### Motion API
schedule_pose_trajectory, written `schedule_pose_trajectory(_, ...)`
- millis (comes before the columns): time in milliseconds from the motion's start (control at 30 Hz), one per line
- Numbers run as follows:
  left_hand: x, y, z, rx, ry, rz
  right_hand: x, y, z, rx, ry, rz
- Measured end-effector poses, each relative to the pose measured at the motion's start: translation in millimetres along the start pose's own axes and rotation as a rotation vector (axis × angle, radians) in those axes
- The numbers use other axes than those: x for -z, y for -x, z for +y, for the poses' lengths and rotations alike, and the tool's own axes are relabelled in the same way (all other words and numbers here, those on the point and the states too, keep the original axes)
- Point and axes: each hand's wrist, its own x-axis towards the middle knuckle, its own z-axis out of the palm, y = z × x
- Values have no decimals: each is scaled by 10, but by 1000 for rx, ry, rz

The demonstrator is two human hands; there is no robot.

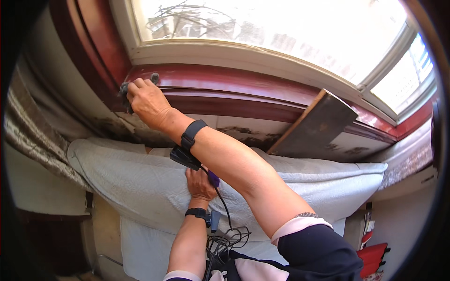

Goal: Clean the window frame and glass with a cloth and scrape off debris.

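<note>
My right hand [147, 100] reaches across to the left corner of the dark red window sill [218, 81]. Its fingers are closed around a dark grey cloth [124, 95], which presses on the sill; a bunched end sticks out past the knuckles. Lower down, my left hand [199, 184] rests on a white quilted cover [147, 182]. Something purple [214, 179], perhaps a cloth, shows beside that hand, partly hidden by my right forearm. Whether the left fingers grip it is unclear.
A dark board [316, 123] leans against the sill on the right. Above stands a white-framed window [246, 52]. Curtains [38, 130] hang at the left. Black cables [228, 239] run from the wrist-strapped devices to a tangle before my body. Dark stains [246, 131] mark the wall below.
</note>
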Motion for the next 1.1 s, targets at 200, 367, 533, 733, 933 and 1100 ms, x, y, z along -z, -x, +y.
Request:
schedule_pose_trajectory(200, 51, -73, 95, -39, 29, 85, 437, 620, 365, -13, -39, 88)
schedule_pose_trajectory(367, 91, -116, 148, -26, 25, 68, 873, 1214, 709, 0, -31, 156)
schedule_pose_trajectory(533, 96, -146, 165, -33, 19, 70, 1363, 1754, 997, -63, 183, 89)
schedule_pose_trajectory(733, 50, -84, 86, -43, 7, 67, 1851, 2175, 1124, -161, 298, 4)
schedule_pose_trajectory(933, 55, -84, 99, -9, 46, 36, 2097, 2450, 1151, -225, 436, 10)
schedule_pose_trajectory(1100, 55, -80, 82, -21, 65, 84, 1860, 2364, 1094, -301, 358, 125)
